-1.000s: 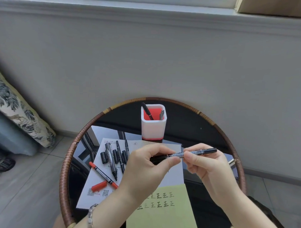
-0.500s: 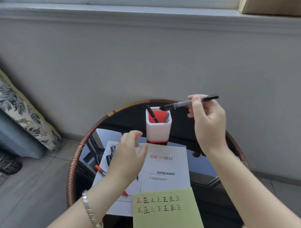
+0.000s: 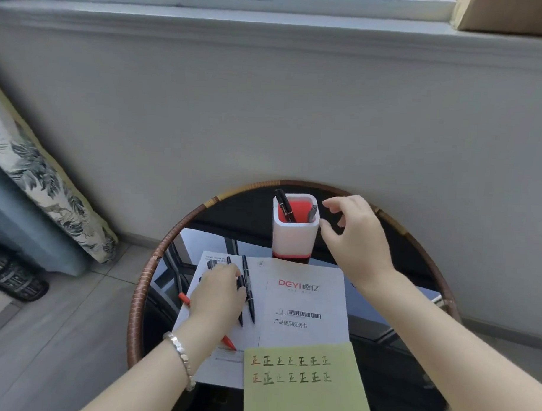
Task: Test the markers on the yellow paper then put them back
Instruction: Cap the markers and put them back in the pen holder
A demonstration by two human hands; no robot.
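We are holding our right hand beside the white square pen holder with red lining, fingers spread, gripping nothing; our left hand is lying over the loose black markers on the white booklet, and we cannot tell if it is pinching one. We should be lifting one cleanly. We are counting three standing markers in the holder, two black showing loose, one red marker, one yellow paper sheet nearest us.

The white booklet before me reads "DEYI 德亿" in red, then "家用吸油烟机" and "产品使用说明书" lower down. On my yellow paper stand two rows of seven "正" each, in several ink colours.
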